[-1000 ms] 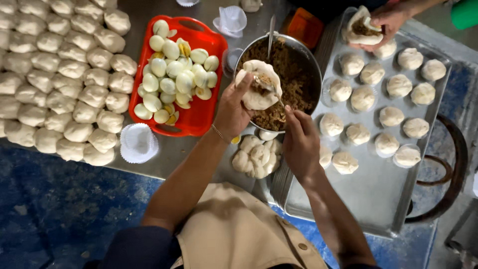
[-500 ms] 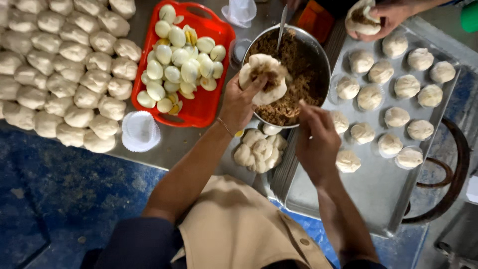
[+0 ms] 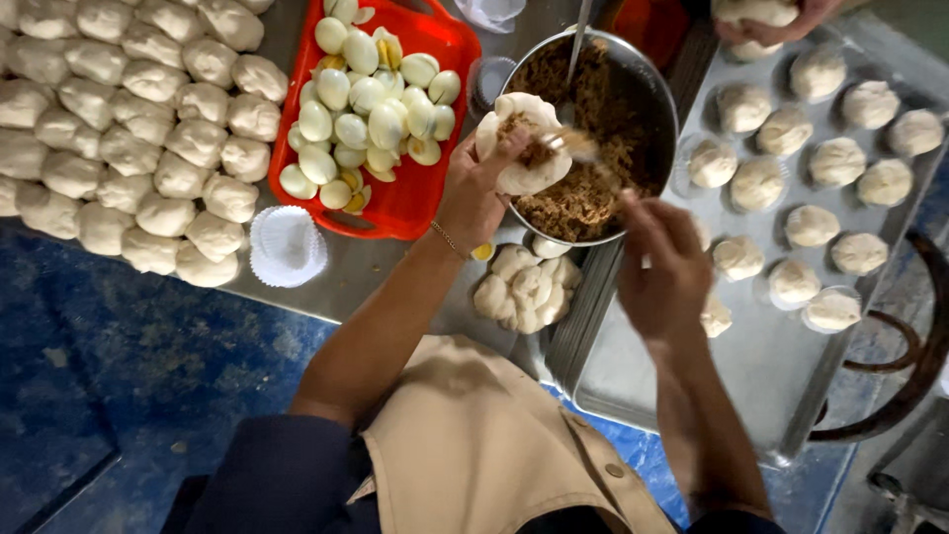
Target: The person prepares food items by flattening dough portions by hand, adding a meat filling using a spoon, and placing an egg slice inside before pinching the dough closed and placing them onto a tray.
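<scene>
1. The left hand (image 3: 473,193) is cupped under a flat round of dough (image 3: 522,148), fingers curled up round its edge, holding it over the near-left rim of the metal bowl (image 3: 647,99).
2. A little brown filling already sits in the middle of that round; the dough is open, not yet pinched closed.
3. The right hand (image 3: 660,265) is blurred. It seems to pinch the handle of a spoon (image 3: 578,146) whose tip rests at the dough, but the exact grip I cannot tell.
4. The bowl holds plenty of shredded brown filling (image 3: 593,188), and a second utensil stands in it at the far side.
5. Done, by my judgement: three rows of closed buns (image 3: 811,225) sit on the metal tray (image 3: 732,366) to the right, each on a paper liner.
6. Left to do, as I judge it: many plain dough balls (image 3: 129,129) crowd the table (image 3: 346,272) at far left, and a small heap of dough pieces (image 3: 524,289) lies just near the bowl.
7. The red tray (image 3: 435,198) holds halved boiled eggs (image 3: 366,119); a stack of paper liners (image 3: 287,242) waits beside it.
8. Another person's hand (image 3: 766,22) holds a bun at the far right.
</scene>
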